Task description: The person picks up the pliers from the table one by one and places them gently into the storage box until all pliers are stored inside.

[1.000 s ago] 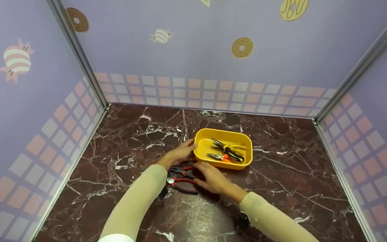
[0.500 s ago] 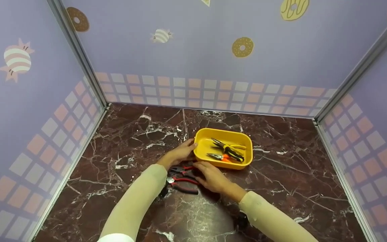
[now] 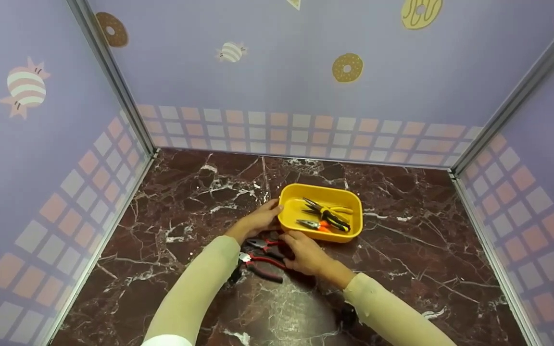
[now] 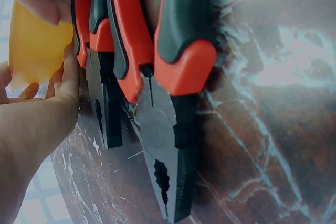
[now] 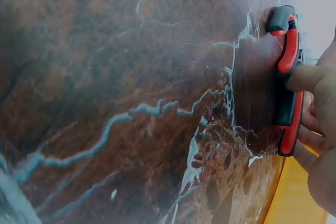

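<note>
My left hand [image 3: 260, 217] rests against the left end of a yellow plastic box [image 3: 289, 222], fingers along its outer wall. Just in front of the box lie two pairs of red-and-black-handled combination pliers [image 4: 157, 124], side by side with noses pointing left. My right hand [image 3: 306, 253] grips red-and-black handles, its fingertips close to the box's front wall. The right wrist view shows the thumb over the plier handles [image 5: 286, 98] with fingers behind them; I cannot tell whether it holds one pair or both.
Inside the box are black-and-yellow pliers [image 3: 332, 217] and orange-handled long-nose pliers [image 3: 311, 224]. Dark red marble-patterned tabletop [image 3: 402, 269] surrounds everything. Lilac panels with printed sweets [image 3: 277, 81] enclose the back and both sides, joined by metal corner strips.
The pliers under my right hand have shifted and turned slightly, and the nearer pair's handles look a little further apart. My left hand and the box have stayed in place.
</note>
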A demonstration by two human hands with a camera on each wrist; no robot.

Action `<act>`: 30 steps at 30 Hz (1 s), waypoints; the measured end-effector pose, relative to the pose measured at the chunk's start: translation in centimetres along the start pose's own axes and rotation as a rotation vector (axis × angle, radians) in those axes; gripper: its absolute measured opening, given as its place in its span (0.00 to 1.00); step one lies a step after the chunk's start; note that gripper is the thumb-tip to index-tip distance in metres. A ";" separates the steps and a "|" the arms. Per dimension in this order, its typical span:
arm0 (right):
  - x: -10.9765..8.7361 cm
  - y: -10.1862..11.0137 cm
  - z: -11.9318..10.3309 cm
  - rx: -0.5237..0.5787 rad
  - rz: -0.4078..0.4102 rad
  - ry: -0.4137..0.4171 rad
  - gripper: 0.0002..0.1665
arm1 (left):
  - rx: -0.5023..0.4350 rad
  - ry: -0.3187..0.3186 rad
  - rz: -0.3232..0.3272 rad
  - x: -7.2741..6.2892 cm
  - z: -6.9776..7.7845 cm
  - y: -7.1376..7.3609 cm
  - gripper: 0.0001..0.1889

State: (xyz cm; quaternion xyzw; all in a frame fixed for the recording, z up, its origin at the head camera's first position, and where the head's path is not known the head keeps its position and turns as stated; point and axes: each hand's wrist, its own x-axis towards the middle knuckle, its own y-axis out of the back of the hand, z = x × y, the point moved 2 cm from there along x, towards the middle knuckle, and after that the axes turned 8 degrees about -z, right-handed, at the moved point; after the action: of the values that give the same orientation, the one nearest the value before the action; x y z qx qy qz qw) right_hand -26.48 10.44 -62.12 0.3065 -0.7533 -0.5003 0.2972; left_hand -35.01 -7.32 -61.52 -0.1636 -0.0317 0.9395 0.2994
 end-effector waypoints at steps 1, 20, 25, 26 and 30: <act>-0.1 0.0 0.0 -0.001 -0.007 -0.007 0.38 | 0.002 0.001 0.000 0.0 0.0 0.0 0.29; -0.6 -0.6 0.2 0.019 -0.049 -0.077 0.35 | 0.013 0.009 0.019 0.1 -0.2 0.1 0.29; -0.1 -0.4 0.0 -0.013 -0.054 -0.099 0.35 | 0.019 0.013 0.026 0.0 -0.2 0.1 0.29; -0.1 -0.3 -0.1 -0.022 -0.058 -0.102 0.36 | 0.016 0.012 0.023 0.0 -0.2 0.1 0.29; 0.0 0.0 -0.3 -0.044 -0.058 -0.107 0.37 | -0.002 -0.002 0.014 0.0 -0.2 0.1 0.28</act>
State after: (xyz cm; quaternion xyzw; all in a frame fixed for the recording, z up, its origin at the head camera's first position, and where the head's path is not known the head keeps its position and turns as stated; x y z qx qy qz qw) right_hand -26.24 10.27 -62.02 0.2944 -0.7477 -0.5408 0.2484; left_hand -35.02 -7.45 -61.70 -0.1634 -0.0315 0.9417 0.2925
